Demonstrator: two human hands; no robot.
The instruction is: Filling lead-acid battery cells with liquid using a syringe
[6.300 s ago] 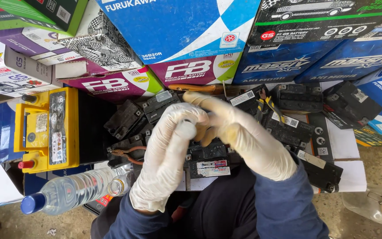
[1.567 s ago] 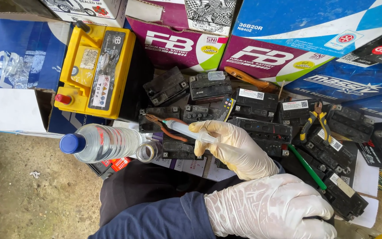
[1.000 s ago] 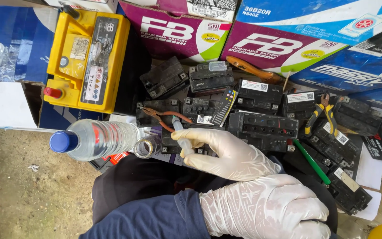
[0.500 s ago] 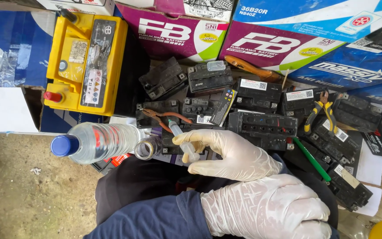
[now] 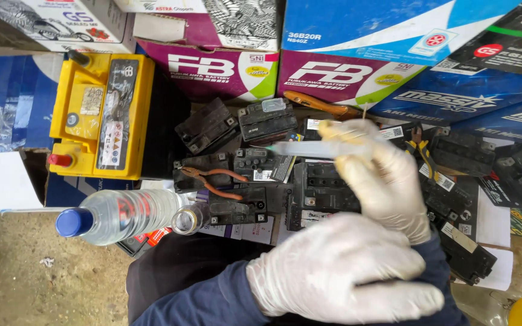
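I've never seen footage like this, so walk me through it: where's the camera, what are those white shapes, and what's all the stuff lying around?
There is no machine here. A camera on a person's head looks down at their two hands in white gloves. The right hand grips a clear syringe-like tube, blurred, between its fingers. The left hand lies lower, curled, with nothing visible in it. Below them sit many small black batteries, a large yellow battery, orange-handled pliers, a water bottle with a blue cap and a small glass jar. Cardboard boxes are stacked behind.
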